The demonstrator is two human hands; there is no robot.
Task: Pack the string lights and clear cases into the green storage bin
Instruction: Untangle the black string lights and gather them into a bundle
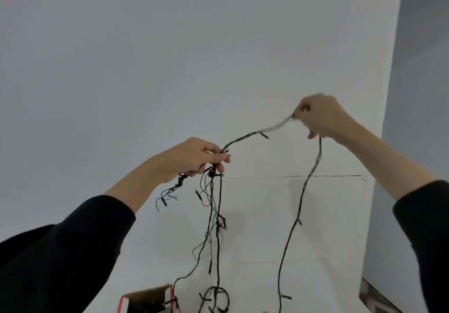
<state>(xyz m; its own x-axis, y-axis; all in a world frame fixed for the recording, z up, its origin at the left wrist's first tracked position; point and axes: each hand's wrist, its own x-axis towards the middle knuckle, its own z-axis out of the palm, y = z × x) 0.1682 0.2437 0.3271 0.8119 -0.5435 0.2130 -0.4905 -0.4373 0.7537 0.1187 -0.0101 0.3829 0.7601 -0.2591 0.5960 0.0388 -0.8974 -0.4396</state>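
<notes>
Above the box (145, 299), lights (218, 215) are held up in the air. Left hand (194, 157) grips a bunched tangle of wire. Right hand (320, 116), higher and further right of the box, is curled round a single run (blurred). Loose ends hang down to the desk (315, 215), landing just right of the box.

Handling, my read: wire is light, limp and snag-prone, and the bulbs on their stubs look fragile. Grip the wire, not the bulbs. Gather in loops and don't yank the knot.

Box is open cardboard with a red edge. One strand reaches its right rim. Contents too dark to tell. Bin and cases not in view.
</notes>
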